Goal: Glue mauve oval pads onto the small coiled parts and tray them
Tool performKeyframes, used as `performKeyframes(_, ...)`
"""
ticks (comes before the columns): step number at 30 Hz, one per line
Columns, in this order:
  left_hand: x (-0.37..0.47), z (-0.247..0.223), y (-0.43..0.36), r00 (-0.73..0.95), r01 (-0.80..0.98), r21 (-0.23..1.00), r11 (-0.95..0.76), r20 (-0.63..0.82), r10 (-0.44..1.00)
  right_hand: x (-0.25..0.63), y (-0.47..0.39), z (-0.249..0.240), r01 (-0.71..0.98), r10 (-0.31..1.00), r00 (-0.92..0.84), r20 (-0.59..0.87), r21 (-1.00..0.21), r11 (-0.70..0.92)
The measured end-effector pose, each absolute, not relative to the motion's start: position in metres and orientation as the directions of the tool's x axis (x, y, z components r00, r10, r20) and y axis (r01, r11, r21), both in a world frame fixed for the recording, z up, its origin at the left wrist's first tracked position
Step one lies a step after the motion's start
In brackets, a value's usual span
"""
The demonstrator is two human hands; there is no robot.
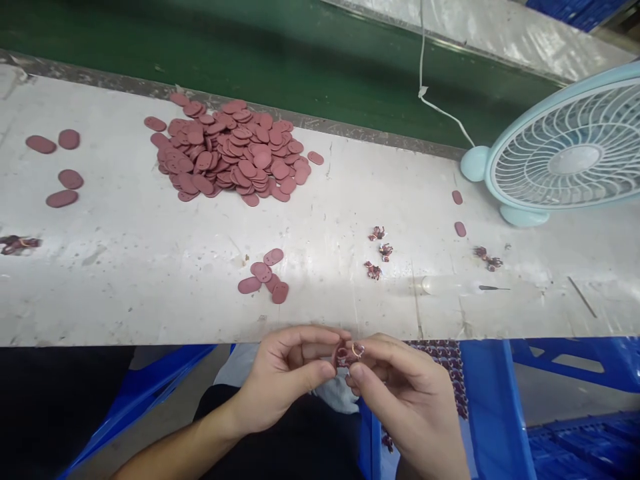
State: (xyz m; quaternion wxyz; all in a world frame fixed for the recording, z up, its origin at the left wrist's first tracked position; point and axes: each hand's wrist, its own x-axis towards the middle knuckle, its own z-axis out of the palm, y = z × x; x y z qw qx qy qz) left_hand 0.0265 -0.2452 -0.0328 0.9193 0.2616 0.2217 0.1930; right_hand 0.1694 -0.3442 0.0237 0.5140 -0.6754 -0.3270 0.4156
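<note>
The head view shows both hands at the near edge of the pale table (150, 280), working just beyond it over the lap. The left hand (280, 380) pinches a small red-brown piece (344, 358) between thumb and fingers, and the right hand (410, 393) grips its other side, fingertips closed, near a thin pale loop. Whether the piece is finished cannot be told, as the fingers hide much of it. Below the table edge, partly behind the right hand, rows of dark pieces (454, 370) lie beside a blue plastic rim (493, 400); they look like the done share, though their number is hidden. Much seems left: a large heap of oval discs (225, 153) lies at the far side, with five loose discs (261, 272) nearer. Three small dark figures (385, 252) lie apart from any disc, and a bottle with a needle tip (443, 285) lies to their right, untouched.
</note>
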Motion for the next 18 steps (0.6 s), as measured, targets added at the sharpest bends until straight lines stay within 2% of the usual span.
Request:
performKeyframes(6,0.0282,-0.0307,-0.2451,0.828,-0.223,0.524,0.822,-0.344,0.443,0.1740,-0.3482,0.0293,0.085,0.874,0.409,-0.263,-0.942,-0.324)
performKeyframes(11,0.0290,-0.0317,-0.2466,0.791,-0.167,0.631,0.758,-0.373,0.485,0.1774,-0.3478,0.0328,0.106,0.872,0.408,-0.271,-0.934,-0.340)
performKeyframes(18,0.0295,-0.0346,-0.2513,0.782,-0.219,0.647,0.731,-0.331,0.528,0.1763,-0.3439,0.0273,-0.080,0.855,0.363,-0.371,-0.926,-0.368)
